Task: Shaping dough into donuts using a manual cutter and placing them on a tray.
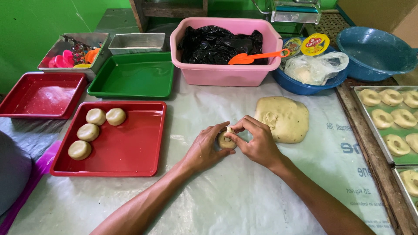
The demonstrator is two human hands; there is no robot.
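A small round piece of dough (226, 140) rests on the plastic-covered table, pinched between both hands. My left hand (203, 148) cups its left side. My right hand (257, 140) pinches its top and right side with thumb and fingers. Just behind the right hand lies a large flat lump of pale dough (284, 117). A red tray (130, 150) to the left holds several dough balls (88, 132) in its far left corner.
A second red tray (41, 95), a green tray (135, 76), a pink tub (224, 72) with a black bag and orange scraper (254, 56), blue bowls (376, 52), and metal trays of ring-shaped dough (392, 119) on the right surround the work area.
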